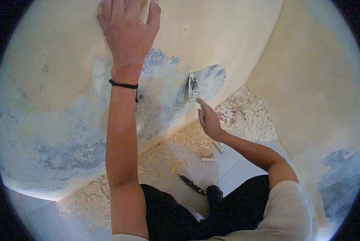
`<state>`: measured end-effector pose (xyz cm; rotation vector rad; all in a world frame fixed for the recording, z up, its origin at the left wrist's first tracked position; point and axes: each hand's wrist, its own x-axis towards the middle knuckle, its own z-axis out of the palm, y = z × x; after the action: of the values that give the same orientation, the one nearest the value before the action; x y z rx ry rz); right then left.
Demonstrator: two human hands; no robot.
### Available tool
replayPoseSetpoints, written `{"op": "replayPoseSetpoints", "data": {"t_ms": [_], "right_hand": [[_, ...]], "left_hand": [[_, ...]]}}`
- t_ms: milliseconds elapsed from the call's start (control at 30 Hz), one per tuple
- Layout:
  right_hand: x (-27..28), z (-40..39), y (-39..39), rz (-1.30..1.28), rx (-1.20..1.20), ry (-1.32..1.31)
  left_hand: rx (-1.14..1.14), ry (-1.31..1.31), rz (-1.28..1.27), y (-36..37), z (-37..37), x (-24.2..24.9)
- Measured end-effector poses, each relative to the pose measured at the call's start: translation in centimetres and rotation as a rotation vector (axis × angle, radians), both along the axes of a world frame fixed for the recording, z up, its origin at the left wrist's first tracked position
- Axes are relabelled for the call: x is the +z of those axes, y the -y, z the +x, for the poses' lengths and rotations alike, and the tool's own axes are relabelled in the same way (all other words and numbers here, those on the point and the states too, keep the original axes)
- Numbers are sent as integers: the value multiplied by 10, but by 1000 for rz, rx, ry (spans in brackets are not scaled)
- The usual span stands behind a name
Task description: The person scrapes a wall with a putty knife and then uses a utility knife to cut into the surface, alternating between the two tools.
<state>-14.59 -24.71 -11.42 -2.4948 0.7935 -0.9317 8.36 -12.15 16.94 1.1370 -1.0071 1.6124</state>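
Note:
My left hand (128,18) is raised at the top of the view, resting against the yellowish wall (212,24), thumb apart from the fingers and nothing seen in it. A dark cord bracelet (124,84) circles that wrist. Right of centre, my right hand (209,120) is closed around the handle end of a scraper (194,86), its index finger stretched toward the blade. The whitish, dark-smeared blade lies against a patch of grey-blue on the wall where the paint is worn. Most of the handle is hidden by the hand.
Yellow flakes (192,138) litter the tiled floor below the wall. A pale heap of shavings (248,114) lies right of my right hand. A dark tool (192,184) rests on the floor near my foot. Another curved wall surface (308,92) rises at the right.

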Motion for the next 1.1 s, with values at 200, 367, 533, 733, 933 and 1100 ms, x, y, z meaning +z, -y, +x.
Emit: {"op": "replayPoseSetpoints", "data": {"t_ms": [200, 367, 533, 733, 933, 1100], "right_hand": [[20, 17, 6, -134, 46, 134], [137, 43, 7, -185, -108, 215], [152, 33, 5, -125, -113, 177], [61, 1, -3, -96, 0, 59], [17, -2, -26, 22, -7, -13], [20, 14, -10, -141, 21, 122]], "left_hand": [[-67, -20, 28, -4, -2, -2], [-79, 50, -2, 2, 8, -5], [-96, 65, 29, -6, 12, -3], [-141, 36, 50, -16, 13, 2], [-172, 12, 14, -16, 9, 5], [-190, 12, 21, -19, 11, 4]]}}
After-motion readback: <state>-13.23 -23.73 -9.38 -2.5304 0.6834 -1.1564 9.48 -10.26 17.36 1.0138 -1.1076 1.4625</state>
